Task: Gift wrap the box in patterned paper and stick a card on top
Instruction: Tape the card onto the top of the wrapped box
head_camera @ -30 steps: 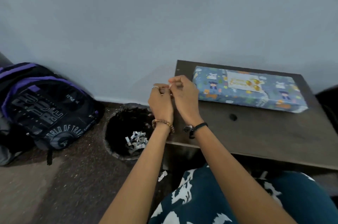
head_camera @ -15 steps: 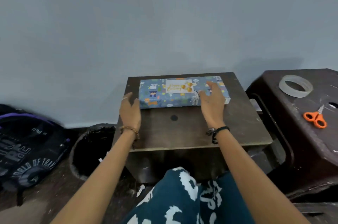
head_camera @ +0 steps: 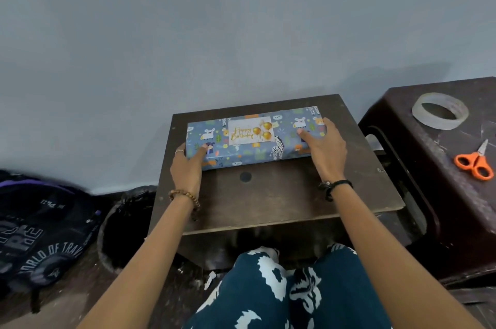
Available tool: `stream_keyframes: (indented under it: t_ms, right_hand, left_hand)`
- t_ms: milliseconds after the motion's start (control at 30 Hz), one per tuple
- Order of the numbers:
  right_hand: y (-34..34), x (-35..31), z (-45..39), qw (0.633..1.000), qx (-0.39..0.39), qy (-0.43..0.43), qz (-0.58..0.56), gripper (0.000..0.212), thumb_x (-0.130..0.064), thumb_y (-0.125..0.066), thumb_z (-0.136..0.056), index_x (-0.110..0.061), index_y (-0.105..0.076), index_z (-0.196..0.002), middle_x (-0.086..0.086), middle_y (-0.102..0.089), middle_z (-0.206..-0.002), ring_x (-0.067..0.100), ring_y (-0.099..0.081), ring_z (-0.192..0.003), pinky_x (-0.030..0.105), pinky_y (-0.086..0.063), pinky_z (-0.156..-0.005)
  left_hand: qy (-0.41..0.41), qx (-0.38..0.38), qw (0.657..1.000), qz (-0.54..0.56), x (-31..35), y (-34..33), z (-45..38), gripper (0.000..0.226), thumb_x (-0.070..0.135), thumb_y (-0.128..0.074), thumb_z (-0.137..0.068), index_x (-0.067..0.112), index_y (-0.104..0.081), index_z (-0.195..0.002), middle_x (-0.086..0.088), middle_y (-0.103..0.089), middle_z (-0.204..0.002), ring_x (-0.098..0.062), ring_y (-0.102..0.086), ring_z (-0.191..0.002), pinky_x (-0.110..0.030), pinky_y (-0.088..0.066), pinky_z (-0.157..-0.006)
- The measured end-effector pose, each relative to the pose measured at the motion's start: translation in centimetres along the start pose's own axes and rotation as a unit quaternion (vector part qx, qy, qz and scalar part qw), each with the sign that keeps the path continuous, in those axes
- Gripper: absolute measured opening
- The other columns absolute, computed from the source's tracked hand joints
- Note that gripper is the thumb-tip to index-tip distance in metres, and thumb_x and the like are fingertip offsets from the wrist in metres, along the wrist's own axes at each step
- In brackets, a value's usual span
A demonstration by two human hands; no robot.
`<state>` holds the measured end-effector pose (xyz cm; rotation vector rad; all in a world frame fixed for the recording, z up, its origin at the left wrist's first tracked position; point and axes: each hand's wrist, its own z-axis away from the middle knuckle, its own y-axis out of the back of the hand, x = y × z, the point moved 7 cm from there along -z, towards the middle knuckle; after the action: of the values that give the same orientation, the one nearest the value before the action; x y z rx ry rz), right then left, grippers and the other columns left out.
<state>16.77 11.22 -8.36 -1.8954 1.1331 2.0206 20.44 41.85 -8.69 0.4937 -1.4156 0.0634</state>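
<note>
Two hands grip the wrapped box (head_camera: 255, 138) on the small table (head_camera: 281, 194): left hand (head_camera: 188, 165) and right hand (head_camera: 326, 146) at its ends, card (head_camera: 251, 131) on top. Tape roll (head_camera: 440, 111) and scissors (head_camera: 473, 162) right of box; bin (head_camera: 126, 229) and backpack (head_camera: 40, 229) left.

hands (head_camera: 188, 167) gripping wrapped box (head_camera: 241, 151), card (head_camera: 251, 131) atop

A brown beaded bracelet (head_camera: 185, 195) and a finger ring (head_camera: 179, 151) are worn on the left hand (head_camera: 188, 167). A black cord band (head_camera: 335, 185) is worn at the right wrist. The legs are covered by dark teal trousers (head_camera: 281, 293) printed with white shapes.
</note>
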Motion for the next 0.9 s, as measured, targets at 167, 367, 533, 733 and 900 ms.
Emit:
stream_keyframes:
  t_ms: [167, 367, 533, 733, 900]
  right_hand:
    - [1.2, -0.1, 2.2, 1.0, -0.012, 0.02, 0.016, 0.045, -0.039, -0.067, -0.082, -0.016, -0.053, -0.118, -0.005, -0.058, -0.103, 0.012, -0.053, -0.095, 0.027, -0.039, -0.078]
    - [-0.6, -3.6, 3.7, 0.949, -0.062, 0.119, 0.284, 0.055, -0.023, -0.047, -0.095, -0.004, -0.028, -0.143, 0.013, -0.019, -0.154, 0.026, -0.019, -0.142, 0.041, -0.018, -0.113]
    - [-6.8, -6.8, 8.4, 0.852, -0.235, 0.293, 0.364, 0.05, -0.021, -0.018, -0.103, -0.005, -0.005, -0.148, 0.011, 0.0, -0.158, 0.021, -0.001, -0.146, 0.038, 0.0, -0.117]
    - [-7.9, -5.4, 8.7, 0.811, -0.24, 0.305, 0.438, 0.061, -0.037, 0.003, -0.096, -0.007, -0.007, -0.149, 0.01, -0.006, -0.157, 0.02, -0.004, -0.146, 0.038, -0.001, -0.118]
    - [-7.7, -6.6, 8.7, 0.785, -0.269, 0.304, 0.468, 0.052, -0.029, -0.014, -0.102, -0.006, -0.009, -0.148, 0.011, -0.008, -0.157, 0.021, -0.007, -0.145, 0.041, -0.003, -0.117]
  left_hand:
    - [-0.026, -0.019, 0.999, -0.034, -0.9, 1.5, 1.5, 0.038, 0.031, -0.064, -0.085, 0.009, -0.058, -0.117, -0.005, -0.062, -0.107, -0.016, -0.057, -0.093, -0.022, -0.043, -0.071]
    - [-0.214, -0.045, 0.915, -0.339, 3.0, -0.3, 3.5, 0.068, 0.021, -0.049, -0.094, 0.001, -0.011, -0.147, -0.016, -0.007, -0.156, -0.029, -0.004, -0.145, -0.037, -0.003, -0.117]
    - [-0.322, -0.216, 0.828, -0.406, 4.6, -6.7, 6.6, 0.056, 0.013, -0.028, -0.101, 0.011, 0.0, -0.149, -0.005, 0.006, -0.158, -0.017, 0.007, -0.145, -0.03, 0.008, -0.115]
    - [-0.309, -0.235, 0.787, -0.479, 2.6, -7.6, 6.3, 0.051, 0.015, -0.022, -0.101, 0.01, -0.004, -0.149, -0.003, -0.001, -0.158, -0.014, 0.001, -0.145, -0.031, 0.003, -0.117]
    - [-0.294, -0.254, 0.779, -0.492, 3.0, -7.6, 6.4, 0.053, 0.018, -0.024, -0.101, 0.009, -0.002, -0.149, -0.004, 0.001, -0.158, -0.015, 0.001, -0.145, -0.033, 0.002, -0.117]
